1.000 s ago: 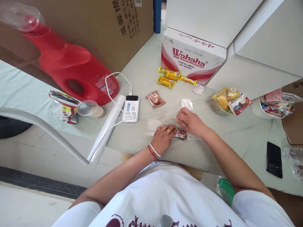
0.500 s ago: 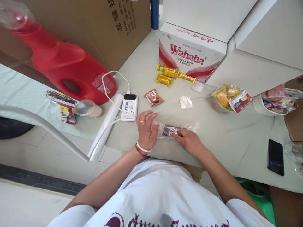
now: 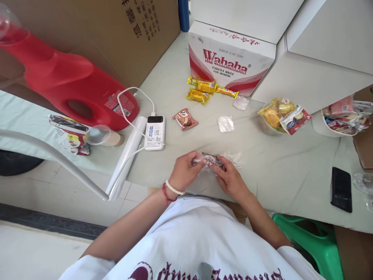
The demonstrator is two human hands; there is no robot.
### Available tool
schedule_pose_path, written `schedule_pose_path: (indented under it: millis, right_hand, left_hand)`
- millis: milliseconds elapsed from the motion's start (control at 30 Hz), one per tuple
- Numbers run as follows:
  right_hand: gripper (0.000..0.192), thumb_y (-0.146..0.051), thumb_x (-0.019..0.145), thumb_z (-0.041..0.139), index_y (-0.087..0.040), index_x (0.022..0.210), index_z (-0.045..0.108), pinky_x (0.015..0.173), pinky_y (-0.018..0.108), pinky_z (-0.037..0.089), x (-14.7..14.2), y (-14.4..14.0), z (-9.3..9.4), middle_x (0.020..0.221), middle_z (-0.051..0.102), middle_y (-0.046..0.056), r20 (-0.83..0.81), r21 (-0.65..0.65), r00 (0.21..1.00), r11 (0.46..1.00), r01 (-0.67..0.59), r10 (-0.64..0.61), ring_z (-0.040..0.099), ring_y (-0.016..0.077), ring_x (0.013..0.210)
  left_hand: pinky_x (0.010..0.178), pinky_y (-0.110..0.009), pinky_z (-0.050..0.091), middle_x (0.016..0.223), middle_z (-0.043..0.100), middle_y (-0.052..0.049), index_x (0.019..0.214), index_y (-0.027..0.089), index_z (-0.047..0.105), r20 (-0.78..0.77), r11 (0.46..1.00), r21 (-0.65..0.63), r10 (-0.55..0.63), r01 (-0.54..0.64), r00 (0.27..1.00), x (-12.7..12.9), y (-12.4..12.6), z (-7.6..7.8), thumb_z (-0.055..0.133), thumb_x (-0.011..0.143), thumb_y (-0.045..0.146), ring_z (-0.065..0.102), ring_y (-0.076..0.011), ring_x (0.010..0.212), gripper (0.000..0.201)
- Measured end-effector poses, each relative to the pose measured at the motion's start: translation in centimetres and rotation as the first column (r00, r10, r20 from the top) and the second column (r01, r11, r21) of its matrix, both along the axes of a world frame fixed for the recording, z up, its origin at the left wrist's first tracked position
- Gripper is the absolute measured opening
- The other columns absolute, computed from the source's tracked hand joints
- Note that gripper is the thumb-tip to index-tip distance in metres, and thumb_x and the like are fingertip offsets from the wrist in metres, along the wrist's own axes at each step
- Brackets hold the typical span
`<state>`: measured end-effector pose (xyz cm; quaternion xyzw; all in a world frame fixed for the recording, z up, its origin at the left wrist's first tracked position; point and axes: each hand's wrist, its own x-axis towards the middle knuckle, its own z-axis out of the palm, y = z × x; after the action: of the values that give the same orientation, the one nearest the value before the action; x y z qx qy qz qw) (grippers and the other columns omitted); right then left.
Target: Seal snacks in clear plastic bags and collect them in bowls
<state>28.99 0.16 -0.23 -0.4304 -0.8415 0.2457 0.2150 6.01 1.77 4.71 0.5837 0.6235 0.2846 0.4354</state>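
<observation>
Between my hands, near the table's front edge, is a dark brown snack packet (image 3: 212,158) in clear plastic film (image 3: 233,157). My left hand (image 3: 186,169) pinches the film at the packet's left end, thumb against fingers. On the other side, my right hand (image 3: 230,177) grips the packet's right part with thumb and fingers. The film's loose end sticks out beyond the right fingers. Farther back lie a brown snack packet (image 3: 185,119) and a small folded piece of clear film (image 3: 225,124).
Several yellow snack packets (image 3: 201,89) and another film piece (image 3: 241,103) lie by the Wahaha box (image 3: 230,58). To the left are a power bank (image 3: 154,133), a white lamp (image 3: 126,159) and a red bottle (image 3: 78,85). Snack bowl (image 3: 269,126) and phone (image 3: 341,189) are right.
My left hand has come down and right, closing from spread fingers onto the film's left end. My right hand has shifted its hold on the packet. The view has moved slightly.
</observation>
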Motion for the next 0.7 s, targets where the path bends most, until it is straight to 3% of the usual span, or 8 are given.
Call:
schedule_pose_path:
  millis: [100, 167, 267, 333, 400, 500, 600, 700]
  right_hand:
    - [0.045, -0.025, 0.104, 0.046, -0.029, 0.148, 0.055, 0.104, 0.049, 0.053, -0.1, 0.2, 0.2, 0.155, 0.044, 0.013, -0.059, -0.001, 0.998, 1.000, 0.007, -0.007, 0.058, 0.0259, 0.121]
    - [0.046, -0.026, 0.105, 0.042, -0.026, 0.150, 0.051, 0.109, 0.049, 0.051, 0.2, 0.6, 0.4, 0.151, 0.048, 0.014, -0.061, -0.011, 0.990, 0.992, 0.126, -0.127, 0.054, 0.0271, 0.133]
    - [0.050, -0.029, 0.103, 0.045, -0.020, 0.151, 0.047, 0.095, 0.050, 0.057, 1.0, 1.2, 0.8, 0.148, 0.048, 0.019, 0.138, -0.039, 0.891, 0.897, 0.441, -0.432, 0.061, 0.0314, 0.121]
    - [0.044, -0.031, 0.101, 0.050, -0.018, 0.142, 0.057, 0.085, 0.049, 0.057, 1.7, 1.5, 1.5, 0.134, 0.055, 0.019, 0.322, -0.038, 0.807, 0.845, 0.534, -0.496, 0.063, 0.0329, 0.107]
    - [0.029, -0.031, 0.100, 0.052, -0.020, 0.120, 0.070, 0.087, 0.049, 0.054, 2.2, 1.9, 2.5, 0.114, 0.062, 0.016, 0.407, -0.009, 0.779, 0.851, 0.525, -0.477, 0.060, 0.0340, 0.104]
    - [0.019, -0.028, 0.098, 0.054, -0.020, 0.098, 0.072, 0.094, 0.046, 0.051, 1.9, 2.4, 4.3, 0.111, 0.061, 0.015, 0.329, 0.059, 0.809, 0.866, 0.497, -0.487, 0.056, 0.0318, 0.106]
    - [0.020, -0.023, 0.099, 0.050, -0.022, 0.104, 0.069, 0.087, 0.038, 0.052, -0.3, 2.8, 5.3, 0.105, 0.062, 0.011, 0.265, -0.050, 0.882, 0.907, 0.417, -0.391, 0.060, 0.0248, 0.093]
    - [0.030, -0.015, 0.098, 0.042, -0.022, 0.113, 0.067, 0.082, 0.035, 0.054, -3.1, 2.9, 4.9, 0.104, 0.064, 0.009, 0.267, -0.182, 0.931, 0.935, 0.303, -0.250, 0.062, 0.0225, 0.088]
  left_hand:
    - [0.088, -0.034, 0.053, 0.099, 0.074, -0.008, 0.110, 0.017, 0.074, -0.143, 0.980, 0.096, -0.159, 0.174, 0.977, 3.1, 1.4, -0.4, 0.048, 0.099, 0.028, 0.067, -0.0209, 0.092, 0.030]
    - [0.094, -0.037, 0.051, 0.108, 0.072, -0.012, 0.117, 0.016, 0.074, -0.327, 0.952, 0.119, -0.232, 0.283, 0.916, 4.3, 1.8, -0.9, 0.045, 0.099, 0.022, 0.064, -0.0244, 0.103, 0.035]
    - [0.084, -0.037, 0.051, 0.104, 0.067, -0.012, 0.116, 0.023, 0.076, -0.544, 0.935, 0.100, -0.234, 0.339, 0.806, 4.7, 1.7, -1.4, 0.046, 0.101, 0.023, 0.059, -0.0276, 0.106, 0.034]
    - [0.081, -0.039, 0.049, 0.101, 0.066, -0.010, 0.112, 0.029, 0.077, -0.615, 0.939, 0.098, -0.203, 0.329, 0.762, 4.5, 1.6, -1.4, 0.049, 0.101, 0.027, 0.056, -0.0288, 0.104, 0.031]
    - [0.085, -0.043, 0.047, 0.110, 0.065, -0.010, 0.122, 0.031, 0.073, -0.643, 0.952, 0.121, -0.141, 0.282, 0.753, 4.2, 1.6, -1.4, 0.056, 0.098, 0.031, 0.055, -0.0311, 0.107, 0.029]
    - [0.094, -0.050, 0.045, 0.133, 0.060, -0.016, 0.138, 0.023, 0.062, -0.649, 0.972, 0.141, -0.053, 0.188, 0.759, 4.0, 1.8, -1.6, 0.065, 0.093, 0.038, 0.050, -0.0363, 0.122, 0.048]
    - [0.097, -0.052, 0.044, 0.132, 0.060, -0.019, 0.119, 0.016, 0.068, -0.651, 0.978, 0.106, -0.066, 0.177, 0.757, 3.9, 2.0, -1.8, 0.066, 0.091, 0.045, 0.049, -0.0391, 0.126, 0.041]
    - [0.087, -0.045, 0.046, 0.111, 0.066, -0.016, 0.097, 0.017, 0.064, -0.598, 0.989, 0.061, -0.073, 0.136, 0.798, 3.7, 2.1, -1.9, 0.065, 0.089, 0.041, 0.058, -0.0341, 0.110, 0.026]
